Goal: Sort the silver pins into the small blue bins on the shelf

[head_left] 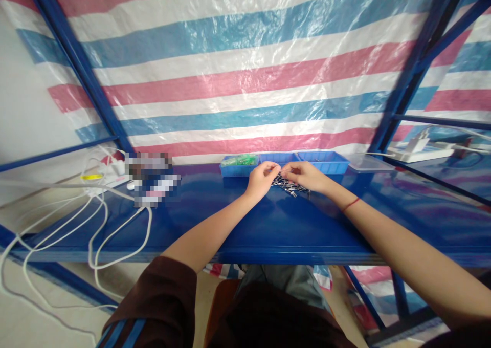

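Note:
A loose pile of thin silvery metal pieces (pixel 292 187), perhaps rivets or screws, lies on the blue tabletop. Just above it, my left hand (pixel 264 176) and my right hand (pixel 303 176) meet with their fingertips nearly touching. Thumb and fingers are pinched together on both hands, and whatever is between them is too small to make out. Right behind the hands stands a blue divided tray (pixel 326 166). Its left compartment holds green, clear plastic-like pieces (pixel 241 159); my hands partly cover the middle one.
A clear plastic lid (pixel 370 162) lies right of the tray. White power strips (pixel 424 151) sit at the far right, and white cables (pixel 103 225) hang over the table's left side. Blue metal posts (pixel 76 66) frame a striped plastic sheet (pixel 245 77) behind the table.

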Motion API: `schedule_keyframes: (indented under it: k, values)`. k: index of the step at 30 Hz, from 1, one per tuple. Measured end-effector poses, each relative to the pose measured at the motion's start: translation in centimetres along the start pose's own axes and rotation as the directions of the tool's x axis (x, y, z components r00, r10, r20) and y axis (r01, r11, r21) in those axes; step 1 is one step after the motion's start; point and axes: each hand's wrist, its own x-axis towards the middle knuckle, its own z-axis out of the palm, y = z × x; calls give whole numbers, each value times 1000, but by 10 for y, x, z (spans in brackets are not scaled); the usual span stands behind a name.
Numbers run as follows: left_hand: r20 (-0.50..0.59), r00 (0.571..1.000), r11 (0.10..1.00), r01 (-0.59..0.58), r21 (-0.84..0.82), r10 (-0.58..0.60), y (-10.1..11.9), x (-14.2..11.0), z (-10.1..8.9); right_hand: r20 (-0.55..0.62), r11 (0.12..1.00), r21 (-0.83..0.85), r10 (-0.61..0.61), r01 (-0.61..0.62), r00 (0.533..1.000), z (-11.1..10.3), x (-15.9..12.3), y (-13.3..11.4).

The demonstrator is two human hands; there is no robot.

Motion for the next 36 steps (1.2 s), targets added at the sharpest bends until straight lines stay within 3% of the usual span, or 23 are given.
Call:
schedule_keyframes:
  k: [6, 14, 19, 22, 24, 26, 28, 30, 32, 36]
  values:
    - [5, 1000, 1000, -9, 17, 9, 2, -1, -1, 33, 978, 138, 151, -154, 988, 2, -1, -6]
    - [12, 1000, 1000, -18, 13, 18, 5, -2, 0, -81, 923, 335, 231, -192, 970, -5, -1, -9]
    - [71, 997, 1000, -11, 25, 9, -1, -2, 2, -124, 932, 335, 188, -138, 974, -3, -1, -11]
    - [170, 985, 991, -13, 130, -9, -3, -3, 2, -137, 970, 231, 102, -69, 985, -3, 0, -12]
    - [219, 976, 956, -72, 283, 9, -3, -5, 0, -219, 997, 83, 18, 0, 976, -9, 1, -10]
    - [245, 969, 872, -151, 466, 36, -1, -7, -4, -392, 988, -156, -77, 16, 916, -22, 1, -4]
    - [276, 961, 769, -199, 607, 31, 0, -8, -7, -572, 916, -391, -161, -94, 804, -39, 0, 8]
    - [314, 949, 700, -215, 681, -14, 1, -10, -10, -648, 842, -488, -172, -231, 742, -56, -2, 23]
    - [351, 934, 670, -218, 710, -67, 1, -11, -11, -656, 763, -546, -133, -345, 743, -68, -4, 38]
    - [376, 922, 653, -229, 722, -92, 0, -11, -12, -600, 660, -604, -8, -447, 800, -73, -4, 56]
